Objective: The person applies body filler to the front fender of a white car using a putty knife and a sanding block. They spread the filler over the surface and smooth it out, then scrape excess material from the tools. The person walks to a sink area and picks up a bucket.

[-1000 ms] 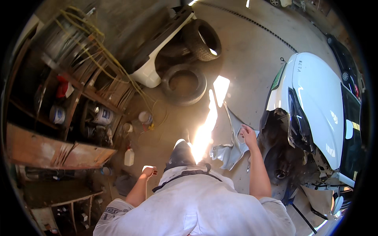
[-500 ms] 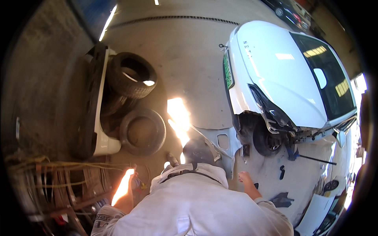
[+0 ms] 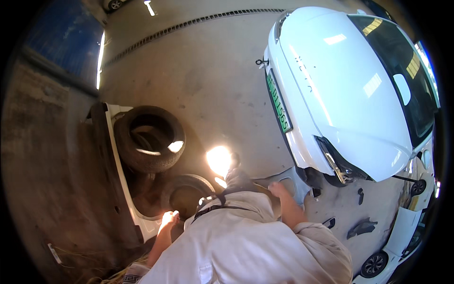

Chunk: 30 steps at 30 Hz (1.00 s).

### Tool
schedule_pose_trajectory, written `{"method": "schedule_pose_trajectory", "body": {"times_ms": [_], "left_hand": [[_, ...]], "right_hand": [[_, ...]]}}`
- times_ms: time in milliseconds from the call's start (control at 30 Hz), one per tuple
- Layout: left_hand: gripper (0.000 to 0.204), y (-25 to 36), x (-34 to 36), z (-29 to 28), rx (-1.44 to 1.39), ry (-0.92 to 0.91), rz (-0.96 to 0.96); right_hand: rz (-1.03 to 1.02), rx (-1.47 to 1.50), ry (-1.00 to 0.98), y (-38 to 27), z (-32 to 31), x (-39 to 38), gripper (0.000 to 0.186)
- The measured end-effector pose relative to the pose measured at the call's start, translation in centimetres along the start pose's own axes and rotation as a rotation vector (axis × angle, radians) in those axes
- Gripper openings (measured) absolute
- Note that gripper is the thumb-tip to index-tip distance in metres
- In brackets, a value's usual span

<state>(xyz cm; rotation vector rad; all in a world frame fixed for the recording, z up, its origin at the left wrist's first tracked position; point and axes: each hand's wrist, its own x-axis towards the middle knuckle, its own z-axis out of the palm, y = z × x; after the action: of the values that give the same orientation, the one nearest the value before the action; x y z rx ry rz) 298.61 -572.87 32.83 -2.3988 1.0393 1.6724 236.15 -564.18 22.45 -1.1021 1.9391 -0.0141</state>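
My left hand is closed beside the lower tyre, with a small pale spot at its fingertips that I cannot make out. Closer to the car, my right hand is curled into a fist with nothing visible in it. Below and beyond it on the floor lies a silver-grey car fender panel, partly hidden by my right arm. One tyre sits on top of others at the left, and another tyre lies flat near my left hand. My dark-trousered leg is stretched ahead.
A white car with its front corner stripped stands at the right. A long white body panel leans by the tyres along the wall. Dark broken pieces lie on the floor. A drain grate crosses it farther off.
My view has shifted forward, so the tyres and fender sit lower in the picture. Both hands have swung higher in view, the left rightward and the right leftward. A leg now shows ahead.
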Motion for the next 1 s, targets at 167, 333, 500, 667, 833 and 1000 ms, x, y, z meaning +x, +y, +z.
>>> {"method": "schedule_pose_trajectory", "body": {"times_ms": [167, 333, 500, 667, 833, 1000], "left_hand": [[0.026, 12.0, 0.7, -2.6, 0.185, -0.264, -0.062], [0.023, 23.3, 8.7, -6.7, -0.048, -0.034, 0.011], [0.024, 37.5, 16.8, -7.8, 0.088, -0.145, 0.053], [0.02, 51.5, 26.5, -10.6, 0.323, -0.222, 0.097], [0.026, 68.6, 36.6, -15.1, 0.38, -0.207, 0.301], [0.023, 88.2, 42.4, -19.2, 0.282, -0.105, 0.428]], "right_hand": [[-0.159, 0.53, 0.259, -19.7, -19.9, 9.3, 0.039], [-0.192, 0.847, 0.302, -26.1, -28.5, 15.5, 0.033], [0.082, 0.594, 0.345, -17.2, -24.7, 22.3, 0.028], [0.226, -0.448, -0.163, -13.1, -19.9, 19.6, 0.027], [0.759, 0.735, 0.158, -18.3, -20.2, 20.4, 0.025], [0.624, 0.978, 0.25, -28.2, -24.0, 31.4, 0.034]]}}
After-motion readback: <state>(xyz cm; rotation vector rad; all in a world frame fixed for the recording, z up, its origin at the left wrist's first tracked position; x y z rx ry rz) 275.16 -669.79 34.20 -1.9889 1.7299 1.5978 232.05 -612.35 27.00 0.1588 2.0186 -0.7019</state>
